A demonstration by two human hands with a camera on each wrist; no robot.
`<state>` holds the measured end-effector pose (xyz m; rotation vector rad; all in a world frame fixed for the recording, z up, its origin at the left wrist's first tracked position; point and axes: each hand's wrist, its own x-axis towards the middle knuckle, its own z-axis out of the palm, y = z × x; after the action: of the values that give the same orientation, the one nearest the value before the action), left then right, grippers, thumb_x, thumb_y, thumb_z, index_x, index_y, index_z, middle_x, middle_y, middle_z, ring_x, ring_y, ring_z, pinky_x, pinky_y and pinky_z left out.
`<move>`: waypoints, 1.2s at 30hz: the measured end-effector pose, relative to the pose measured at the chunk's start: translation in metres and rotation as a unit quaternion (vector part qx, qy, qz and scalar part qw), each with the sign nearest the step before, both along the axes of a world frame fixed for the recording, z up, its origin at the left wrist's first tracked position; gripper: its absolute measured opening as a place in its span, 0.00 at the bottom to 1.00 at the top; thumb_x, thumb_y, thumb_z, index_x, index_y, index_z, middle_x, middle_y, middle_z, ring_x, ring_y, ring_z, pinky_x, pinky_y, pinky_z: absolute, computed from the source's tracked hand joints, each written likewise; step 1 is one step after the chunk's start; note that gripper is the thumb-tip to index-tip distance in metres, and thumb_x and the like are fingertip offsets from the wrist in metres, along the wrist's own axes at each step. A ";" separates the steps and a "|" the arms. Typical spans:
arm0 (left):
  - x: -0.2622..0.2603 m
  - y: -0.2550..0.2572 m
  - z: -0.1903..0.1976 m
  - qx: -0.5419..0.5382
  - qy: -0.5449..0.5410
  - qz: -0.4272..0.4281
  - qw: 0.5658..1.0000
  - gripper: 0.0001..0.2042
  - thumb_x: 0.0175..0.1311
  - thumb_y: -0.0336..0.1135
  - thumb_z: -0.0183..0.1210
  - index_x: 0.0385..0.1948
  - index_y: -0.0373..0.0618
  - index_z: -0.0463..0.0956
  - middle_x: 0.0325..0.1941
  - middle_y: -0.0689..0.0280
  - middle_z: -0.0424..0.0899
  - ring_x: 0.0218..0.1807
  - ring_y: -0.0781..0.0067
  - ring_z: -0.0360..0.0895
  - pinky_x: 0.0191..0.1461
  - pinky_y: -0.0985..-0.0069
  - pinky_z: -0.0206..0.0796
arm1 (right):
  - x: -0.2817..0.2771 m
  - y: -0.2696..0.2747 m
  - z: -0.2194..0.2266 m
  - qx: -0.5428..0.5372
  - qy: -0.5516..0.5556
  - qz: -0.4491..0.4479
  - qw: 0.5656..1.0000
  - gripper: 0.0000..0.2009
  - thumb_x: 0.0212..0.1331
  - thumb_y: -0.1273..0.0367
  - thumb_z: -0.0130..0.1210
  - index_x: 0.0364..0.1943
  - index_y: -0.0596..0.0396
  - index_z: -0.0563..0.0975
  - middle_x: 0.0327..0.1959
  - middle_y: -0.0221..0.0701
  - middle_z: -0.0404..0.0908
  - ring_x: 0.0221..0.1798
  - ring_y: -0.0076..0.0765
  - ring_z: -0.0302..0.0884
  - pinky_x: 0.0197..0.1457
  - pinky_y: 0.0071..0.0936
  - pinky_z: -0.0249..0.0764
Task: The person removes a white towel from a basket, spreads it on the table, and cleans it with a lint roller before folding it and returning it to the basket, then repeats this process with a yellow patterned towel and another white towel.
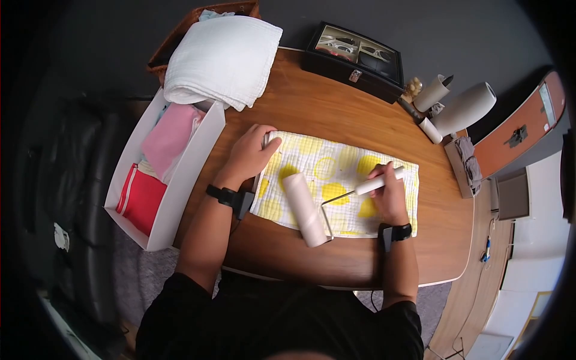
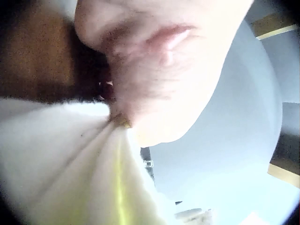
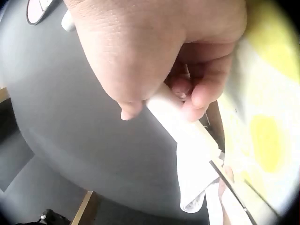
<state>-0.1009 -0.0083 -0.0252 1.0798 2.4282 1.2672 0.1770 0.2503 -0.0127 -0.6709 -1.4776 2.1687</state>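
A white cloth with yellow lemon prints lies spread on the wooden table in front of me. At its far left corner my left hand pinches the edge; in the left wrist view creases in the cloth run from that hand. My right hand grips the white handle of a lint roller over the right part of the cloth. The roller's pale cylinder lies slanted across the cloth's near left part, joined to the handle by a bent metal rod. The handle also shows in the right wrist view.
Left of the cloth, a white box holds folded pink and red cloths. Behind it, a folded white cloth rests over a brown basket. A black glasses case and several bottles stand along the back. A small box sits at right.
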 end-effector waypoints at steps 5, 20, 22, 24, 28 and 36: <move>-0.005 0.000 -0.015 -0.027 0.057 -0.023 0.998 0.19 0.77 0.45 0.62 0.57 0.39 0.79 0.59 0.54 0.83 0.60 0.45 0.82 0.63 0.56 0.75 | -0.013 0.008 -0.020 -0.018 0.033 -0.035 0.999 0.23 0.84 0.53 0.52 0.32 0.54 0.79 0.28 0.31 0.82 0.26 0.23 0.73 0.28 0.23 0.68; -0.004 0.004 -0.012 0.050 0.015 0.067 0.996 0.22 0.75 0.39 0.67 0.65 0.41 0.76 0.58 0.61 0.85 0.39 0.68 0.80 0.48 0.68 0.77 | -0.027 0.086 -0.018 0.023 0.085 -0.191 0.978 0.25 0.81 0.47 0.56 0.30 0.51 0.79 0.23 0.22 0.75 0.22 0.17 0.66 0.24 0.21 0.58; -0.004 0.008 -0.018 0.049 0.030 0.067 0.996 0.22 0.76 0.37 0.66 0.66 0.41 0.74 0.57 0.61 0.84 0.36 0.69 0.78 0.46 0.68 0.76 | -0.019 0.097 -0.014 0.005 0.087 -0.257 0.962 0.26 0.79 0.45 0.58 0.28 0.49 0.77 0.21 0.22 0.72 0.20 0.18 0.63 0.23 0.22 0.57; -0.009 0.010 -0.030 0.093 0.002 0.070 0.993 0.22 0.76 0.34 0.66 0.68 0.41 0.73 0.57 0.61 0.83 0.36 0.69 0.78 0.46 0.69 0.76 | -0.001 0.117 -0.014 -0.003 0.100 -0.273 0.957 0.27 0.77 0.43 0.60 0.26 0.47 0.75 0.18 0.22 0.68 0.17 0.19 0.60 0.22 0.23 0.55; -0.015 0.009 -0.036 0.153 0.024 0.065 0.986 0.22 0.72 0.19 0.59 0.67 0.42 0.72 0.60 0.59 0.79 0.44 0.68 0.81 0.49 0.71 0.76 | 0.018 0.131 -0.009 -0.022 0.127 -0.341 0.931 0.26 0.76 0.43 0.61 0.25 0.43 0.72 0.18 0.21 0.66 0.17 0.19 0.59 0.20 0.22 0.53; -0.011 0.011 -0.028 0.192 0.021 0.051 0.980 0.25 0.63 0.10 0.53 0.60 0.42 0.76 0.64 0.59 0.75 0.57 0.66 0.82 0.49 0.75 0.77 | -0.014 0.098 -0.010 0.121 -0.071 -0.221 0.965 0.27 0.79 0.43 0.56 0.29 0.51 0.77 0.20 0.23 0.70 0.20 0.19 0.62 0.26 0.23 0.56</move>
<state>-0.1119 0.0024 -0.0528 1.0902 2.3517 1.8206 0.1631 0.3484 -0.0228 -0.9764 -1.4624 1.6037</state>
